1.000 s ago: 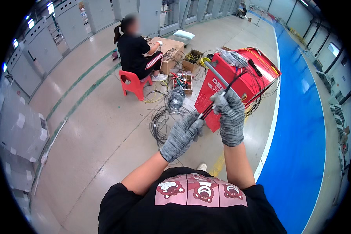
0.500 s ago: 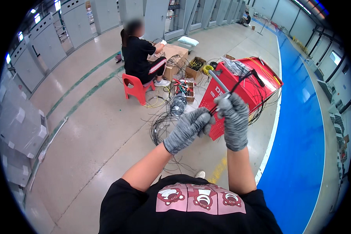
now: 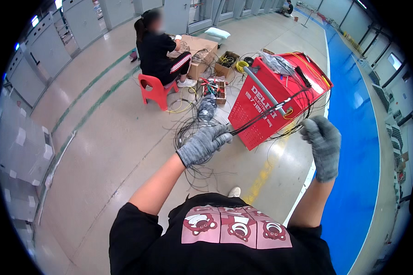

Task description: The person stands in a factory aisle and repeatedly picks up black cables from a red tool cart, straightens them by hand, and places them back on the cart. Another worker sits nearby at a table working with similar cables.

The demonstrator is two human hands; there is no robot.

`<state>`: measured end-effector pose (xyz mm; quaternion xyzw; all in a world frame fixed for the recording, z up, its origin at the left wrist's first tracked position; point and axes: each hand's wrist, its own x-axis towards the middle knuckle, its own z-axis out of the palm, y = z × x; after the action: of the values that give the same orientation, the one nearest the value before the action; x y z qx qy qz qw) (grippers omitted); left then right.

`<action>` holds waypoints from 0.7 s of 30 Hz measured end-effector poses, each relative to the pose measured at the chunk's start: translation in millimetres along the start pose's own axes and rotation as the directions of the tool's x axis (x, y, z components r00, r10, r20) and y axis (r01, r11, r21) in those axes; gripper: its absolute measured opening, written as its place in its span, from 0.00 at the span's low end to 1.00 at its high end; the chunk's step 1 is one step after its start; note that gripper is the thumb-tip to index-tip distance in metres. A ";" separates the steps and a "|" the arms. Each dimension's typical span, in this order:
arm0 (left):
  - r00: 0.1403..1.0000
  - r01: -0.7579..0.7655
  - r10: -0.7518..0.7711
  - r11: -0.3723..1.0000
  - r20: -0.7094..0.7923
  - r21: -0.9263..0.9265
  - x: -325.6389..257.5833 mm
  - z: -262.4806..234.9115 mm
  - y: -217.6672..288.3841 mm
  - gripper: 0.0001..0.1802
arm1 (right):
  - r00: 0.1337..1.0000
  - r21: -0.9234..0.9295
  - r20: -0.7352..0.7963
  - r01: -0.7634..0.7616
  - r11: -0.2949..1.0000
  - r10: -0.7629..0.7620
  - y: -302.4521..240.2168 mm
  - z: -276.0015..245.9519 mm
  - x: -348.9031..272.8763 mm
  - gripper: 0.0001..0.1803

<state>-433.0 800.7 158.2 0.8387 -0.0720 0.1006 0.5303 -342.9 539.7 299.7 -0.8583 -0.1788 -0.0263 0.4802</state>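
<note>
Several black cables (image 3: 256,121) in 1 gray-gloved hand (image 3: 202,145), the left.

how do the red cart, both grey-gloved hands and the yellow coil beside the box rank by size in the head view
1. Red cart, largest
2. Left hand and right hand: too alike to rank
3. Yellow coil, smallest

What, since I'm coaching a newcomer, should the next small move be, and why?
Probably bring the right hand over to steady the dark cables: the left hand grips them near one end of the visible stretch, while the right sits apart from that bundle, fingers curled.
</note>
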 end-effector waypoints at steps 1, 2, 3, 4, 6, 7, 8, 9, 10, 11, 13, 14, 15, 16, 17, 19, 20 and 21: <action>0.999 -0.041 0.040 0.998 0.017 0.050 2.9 1.8 1.2 0.18 | 0.985 0.008 -0.024 0.172 0.985 -0.172 -5.2 5.5 -6.7 0.07; 0.996 -0.062 0.055 0.991 0.063 0.115 4.1 3.0 1.9 0.19 | 0.941 0.035 -0.043 0.337 0.941 -0.335 -8.6 20.9 -14.6 0.07; 0.992 -0.086 0.067 0.980 0.110 0.179 6.5 4.8 3.2 0.19 | 0.713 -0.175 0.114 0.700 0.692 -0.692 -10.4 40.9 -7.7 0.11; 0.982 -0.125 0.088 0.964 0.165 0.233 9.5 6.4 6.3 0.19 | 0.678 -0.228 0.302 0.734 0.639 -0.671 -3.8 63.8 -8.2 0.15; 0.973 -0.082 0.032 0.973 0.229 0.214 15.1 6.3 13.6 0.17 | 0.691 -0.246 0.608 0.632 0.735 -0.391 44.5 95.8 0.9 0.10; 0.969 -0.046 0.007 0.987 0.246 0.152 10.3 4.8 10.3 0.17 | 0.718 -0.128 0.582 0.546 0.828 -0.383 52.0 102.8 -4.5 0.09; 0.964 -0.009 -0.015 0.996 0.264 0.089 5.7 3.2 8.4 0.18 | 0.744 -0.004 0.559 0.445 0.895 -0.367 55.4 106.5 -8.0 0.09; 0.944 0.068 -0.057 0.997 0.326 -0.023 1.9 0.9 9.3 0.19 | 0.735 -0.039 0.585 0.447 0.894 -0.342 55.0 105.2 -5.6 0.08; 0.958 0.049 -0.034 0.998 0.283 -0.049 -5.7 2.5 0.2 0.20 | 0.725 -0.066 0.613 0.443 0.894 -0.314 54.2 103.8 -6.4 0.07; 0.970 0.024 -0.006 0.997 0.242 -0.069 -10.1 5.5 -12.5 0.21 | 0.719 -0.093 0.633 0.441 0.893 -0.289 54.0 101.6 -5.2 0.06; 0.992 0.058 -0.042 0.989 0.119 -0.138 -19.3 5.6 -26.5 0.20 | 0.711 -0.119 0.632 0.482 0.868 -0.309 58.9 97.6 0.2 0.06; 0.998 0.027 -0.025 0.999 0.052 -0.044 -26.3 2.8 -36.7 0.20 | 0.706 -0.133 0.631 0.507 0.852 -0.322 58.0 95.5 3.4 0.06; 1.000 0.001 0.000 0.999 -0.014 0.051 -33.2 1.9 -51.1 0.19 | 0.713 -0.090 0.630 0.462 0.882 -0.309 54.2 91.7 5.6 0.06; 0.997 -0.016 0.028 0.988 -0.074 0.151 -39.8 2.5 -59.7 0.18 | 0.725 -0.120 0.640 0.422 0.898 -0.255 53.6 90.6 4.3 0.06; 0.975 -0.067 0.110 0.975 -0.193 0.214 -44.0 1.0 -55.3 0.13 | 0.722 -0.139 0.656 0.401 0.905 -0.219 48.3 92.6 5.5 0.06; 0.946 -0.111 0.217 0.914 -0.239 0.390 -46.6 11.4 -64.7 0.11 | 0.705 -0.200 0.699 0.352 0.915 -0.119 31.8 93.9 1.8 0.06; 0.926 -0.122 0.278 0.861 -0.255 0.494 -47.3 6.1 -65.0 0.10 | 0.683 -0.122 0.695 0.418 0.900 -0.224 38.6 95.6 2.0 0.06; 0.937 -0.084 0.233 0.873 -0.259 0.480 -49.3 2.6 -55.7 0.10 | 0.692 -0.120 0.699 0.361 0.925 -0.179 42.6 99.0 0.3 0.05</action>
<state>-467.9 822.8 96.3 0.9055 -0.0315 0.2884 0.3098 -341.0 602.1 211.8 -0.8253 -0.4614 0.1943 0.2613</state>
